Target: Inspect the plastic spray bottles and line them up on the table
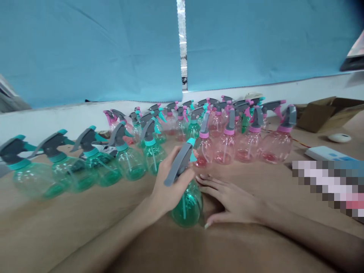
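Observation:
My left hand (167,185) is wrapped round the neck of a green spray bottle (186,212) with a grey and teal trigger head. The bottle stands upright on the wooden table (241,246) in front of me. Just right of it, my right hand (231,201) lies flat on the table with fingers spread and nothing in it. Its fingertips come close to the green bottle; whether they touch it I cannot tell. Beyond the hands stand a row of green spray bottles (131,167) on the left and a row of pink spray bottles (224,149) on the right.
More pink and green spray bottles (180,127) crowd together at the back, before a white ledge and a blue cloth (99,49). On the right are an open cardboard box (318,115), a white computer mouse (339,138) and a white-and-blue box (327,154).

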A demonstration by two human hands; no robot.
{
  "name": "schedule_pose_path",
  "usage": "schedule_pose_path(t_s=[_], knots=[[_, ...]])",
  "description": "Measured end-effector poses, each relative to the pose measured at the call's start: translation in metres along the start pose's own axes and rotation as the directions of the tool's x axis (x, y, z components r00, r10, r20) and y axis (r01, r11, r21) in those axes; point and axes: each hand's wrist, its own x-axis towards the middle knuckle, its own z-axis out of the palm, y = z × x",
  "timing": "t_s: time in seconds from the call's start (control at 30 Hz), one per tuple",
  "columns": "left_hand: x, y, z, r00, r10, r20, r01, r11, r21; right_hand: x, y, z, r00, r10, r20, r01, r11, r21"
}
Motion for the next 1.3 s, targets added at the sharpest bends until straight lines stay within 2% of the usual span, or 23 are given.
schedule_pose_path(t_s=[0.1,0.27,0.53,0.77,1.3], knots=[[-0.001,-0.005,-0.001,0.999,-0.045,-0.022,0.045,0.999,0.006,0.000,0.002,-0.001,1.000,0.013,0.009,-0.014,0.999,0.041],[-0.003,0.000,0.001,1.000,-0.002,-0.001,0.002,0.998,0.059,-0.002,0.003,-0.001,1.000,0.013,-0.004,-0.013,0.998,0.066],[-0.003,0.003,0.003,1.000,-0.006,0.010,0.005,0.998,0.066,-0.003,0.002,0.001,0.999,0.008,-0.053,-0.004,0.998,0.069],[-0.002,0.007,0.002,0.999,-0.028,0.042,0.027,0.999,0.028,-0.004,0.004,0.002,0.999,0.011,-0.051,-0.007,0.998,0.064],[-0.001,0.005,0.003,0.998,-0.036,0.042,0.035,0.999,0.016,-0.005,0.002,0.001,0.999,0.022,-0.045,-0.019,0.998,0.061]])
